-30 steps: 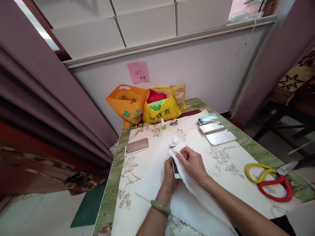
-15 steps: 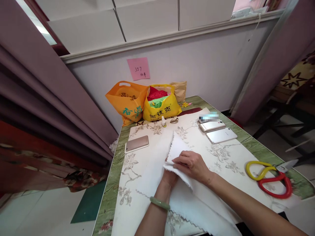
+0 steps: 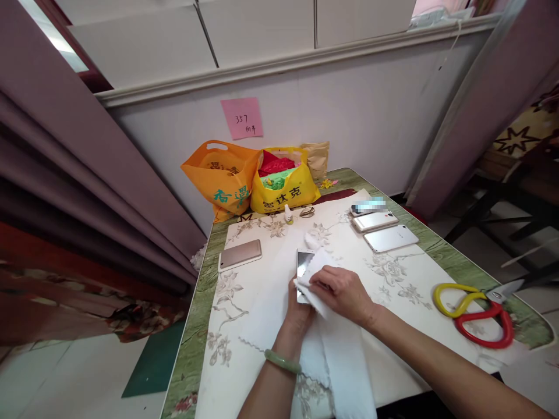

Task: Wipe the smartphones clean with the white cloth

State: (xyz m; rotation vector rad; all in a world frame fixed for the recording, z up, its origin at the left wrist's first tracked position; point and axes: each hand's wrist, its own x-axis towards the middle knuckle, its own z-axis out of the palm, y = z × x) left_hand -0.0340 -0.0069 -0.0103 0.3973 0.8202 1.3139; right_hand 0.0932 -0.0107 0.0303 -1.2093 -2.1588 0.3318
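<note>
1. Cloth [image 3: 322, 262]: trails to the near side; looks light, soft, limp. Pinch a fold.
2. Left hand [image 3: 299, 304]: holds phone [image 3: 304, 260] at its near end; fingertips hidden.
3. Right hand [image 3: 343, 293]: palm down, fingers pinching cloth over screen.
4. Phone: between hands, above table [image 3: 196, 326]. Likely stiff, slick, fragile glass; grip side edges.

White-framed phone [image 3: 304, 262] is screen-up in the left hand [image 3: 299, 307], kinda part-hidden by a scrunched, zigzag-edged white cloth [image 3: 349, 358].
</note>
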